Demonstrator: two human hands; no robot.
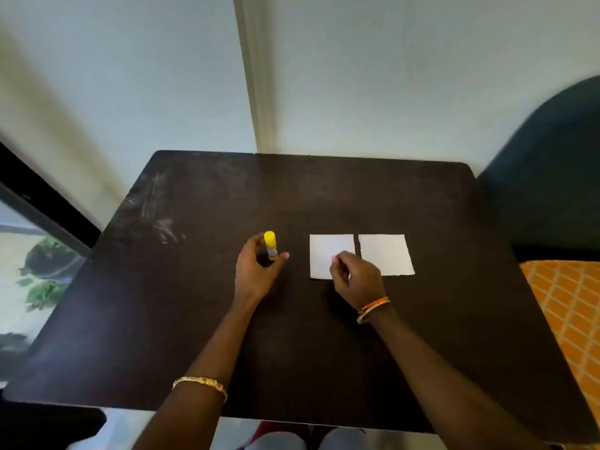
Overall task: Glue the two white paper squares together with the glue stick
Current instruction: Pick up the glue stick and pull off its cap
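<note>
Dark table (201,319) fills centre of frame. Glue stick (270,245), yellow cap on, stands upright just left of centre. Left hand (256,271) curls around it, thumb and fingers on either side of the barrel; firm contact cannot be confirmed. Two white paper squares lie flat side by side right of centre, narrow gap between them: left square (326,251), right square (386,254). Right hand (355,279) rests over the left square's lower right corner, fingers curled; whether it pinches the paper, cannot tell.
</note>
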